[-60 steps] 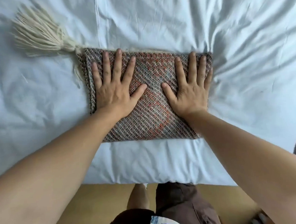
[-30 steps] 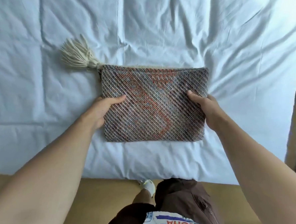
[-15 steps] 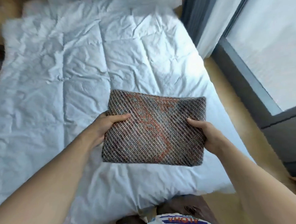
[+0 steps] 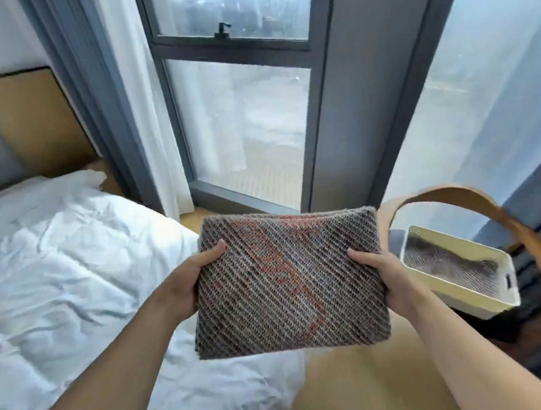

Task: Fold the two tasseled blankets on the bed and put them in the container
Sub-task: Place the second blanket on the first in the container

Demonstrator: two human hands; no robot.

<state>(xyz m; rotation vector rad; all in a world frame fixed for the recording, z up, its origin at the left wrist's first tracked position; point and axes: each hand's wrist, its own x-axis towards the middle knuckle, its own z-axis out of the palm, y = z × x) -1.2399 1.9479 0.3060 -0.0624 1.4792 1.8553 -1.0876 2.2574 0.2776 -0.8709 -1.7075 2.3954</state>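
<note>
A folded woven blanket [image 4: 288, 283], grey with orange streaks, is held in the air past the bed's corner. My left hand [image 4: 185, 284] grips its left edge, thumb on top. My right hand [image 4: 386, 278] grips its right edge the same way. Its tassel is hidden. To the right stands a cream rectangular container [image 4: 452, 292] on a dark seat. Another folded blanket [image 4: 450, 262] of similar weave lies inside it.
The bed [image 4: 61, 274] with a crumpled white duvet fills the left. A curved wooden chair arm [image 4: 491, 207] arches over the container. A tall window [image 4: 242, 127] and curtains stand ahead. Wooden floor [image 4: 362, 383] lies below the blanket.
Both hands went from pressing flat on the blanket to gripping its sides, lifted it off the bed, and carried it right as the view turned toward the window and container.
</note>
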